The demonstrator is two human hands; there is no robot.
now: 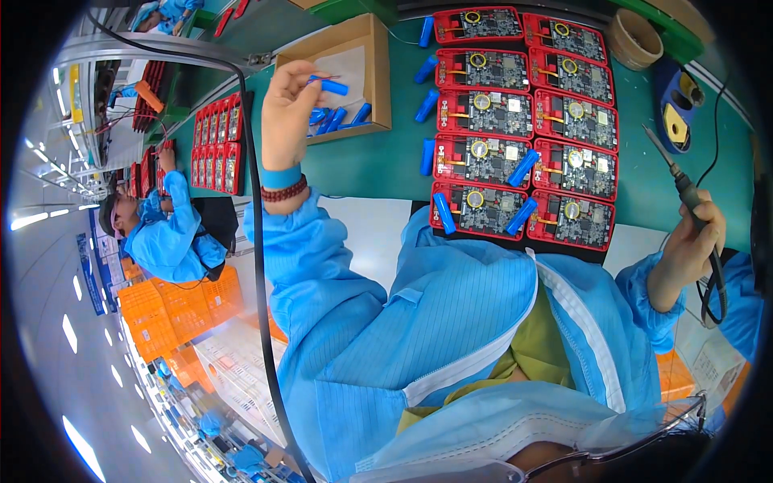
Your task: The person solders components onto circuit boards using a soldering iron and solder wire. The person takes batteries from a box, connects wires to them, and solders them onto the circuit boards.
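Note:
Raised over the cardboard box (pixel 375 76), my left hand (pixel 287 109) pinches a blue cylindrical battery (pixel 330 86) with thin wire at its end. More blue batteries (pixel 326 121) lie in that box. My right hand (pixel 694 245) is closed round the handle of a soldering iron (pixel 686 191), its tip pointing up and left. Between my hands, red cases with green-grey circuit boards (pixel 576 157) stand in two columns. Blue batteries (pixel 427 157) lie along the left column's outer side, and a few others (pixel 523 167) rest on the nearer boards.
Right of the cases sits a blue soldering stand (pixel 675 121) with a yellow sponge. A round tan container (pixel 634 40) is at the back. A black cable (pixel 256 201) runs down the left. Further left, a co-worker in blue (pixel 165 233) works by more red cases (pixel 217 137).

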